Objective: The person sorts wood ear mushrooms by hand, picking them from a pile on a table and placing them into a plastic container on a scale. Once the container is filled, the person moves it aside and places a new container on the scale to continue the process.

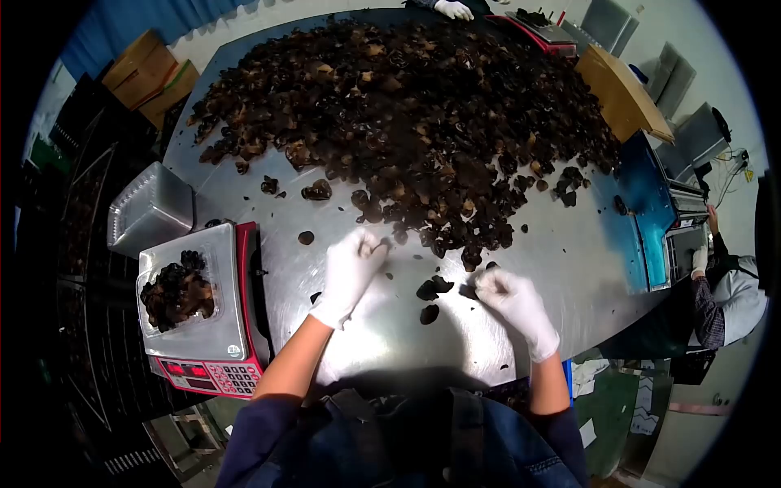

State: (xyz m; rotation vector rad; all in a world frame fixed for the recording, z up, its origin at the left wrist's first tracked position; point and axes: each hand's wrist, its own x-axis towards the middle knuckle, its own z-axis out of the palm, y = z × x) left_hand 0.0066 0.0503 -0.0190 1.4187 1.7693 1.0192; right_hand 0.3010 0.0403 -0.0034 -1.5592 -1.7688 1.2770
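My left hand (354, 272), in a white glove, is just above the metal table in front of the heap of dark wood ear mushrooms (407, 122). Its fingers are curled closed, and whatever they may hold is hidden. My right hand (517, 305), gloved too, has its fingers pinched together close to the near tip of the heap. Dark bits show beside those fingertips, but I cannot make out what is between them. Between the hands, loose wood ear pieces (429, 314) lie on the steel. A single piece (306, 237) sits left of my left hand.
At left, a red scale (244, 301) bears a clear plastic tray (213, 281) of wood ears. Stacked clear containers (150, 207) stand behind it. A second scale (541, 32) is at the far right. Co-workers' gloved hands (454, 10) show at the far edge and at right, near a blue-sided box (651, 211).
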